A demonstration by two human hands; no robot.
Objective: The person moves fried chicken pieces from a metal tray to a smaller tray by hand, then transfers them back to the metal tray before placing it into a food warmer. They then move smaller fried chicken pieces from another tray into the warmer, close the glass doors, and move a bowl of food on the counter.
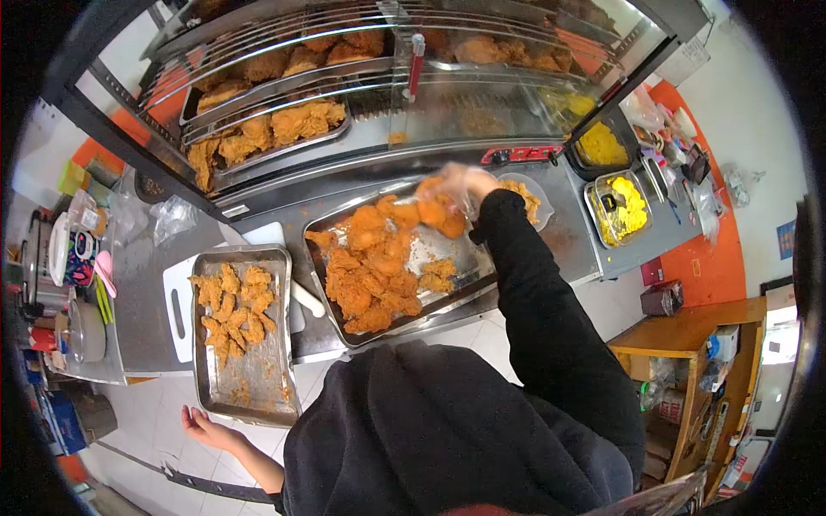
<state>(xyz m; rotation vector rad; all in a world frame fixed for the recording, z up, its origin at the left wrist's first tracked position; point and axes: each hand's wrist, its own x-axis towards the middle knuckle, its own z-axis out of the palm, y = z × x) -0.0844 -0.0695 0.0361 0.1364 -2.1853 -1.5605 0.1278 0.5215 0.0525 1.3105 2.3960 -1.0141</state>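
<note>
My right hand [465, 187], in a thin clear plastic glove and blurred, is closed around a piece of fried chicken [440, 211] above the upper right part of a large metal tray [469, 267]. Fried chicken pieces [370, 267] are heaped in the left and middle of that tray. My left hand [206, 427] is bare and hangs empty, its fingers apart, just below the front edge of a smaller metal tray [267, 374]. Small fried pieces [232, 314] lie in this smaller tray, which rests partly on a white cutting board [179, 301].
A glass display warmer [413, 69] with trays of fried chicken stands behind the counter. Right of my right hand is a bowl [544, 202] of fried pieces, then containers of yellow food [624, 211]. A white knife handle [307, 299] lies between the trays.
</note>
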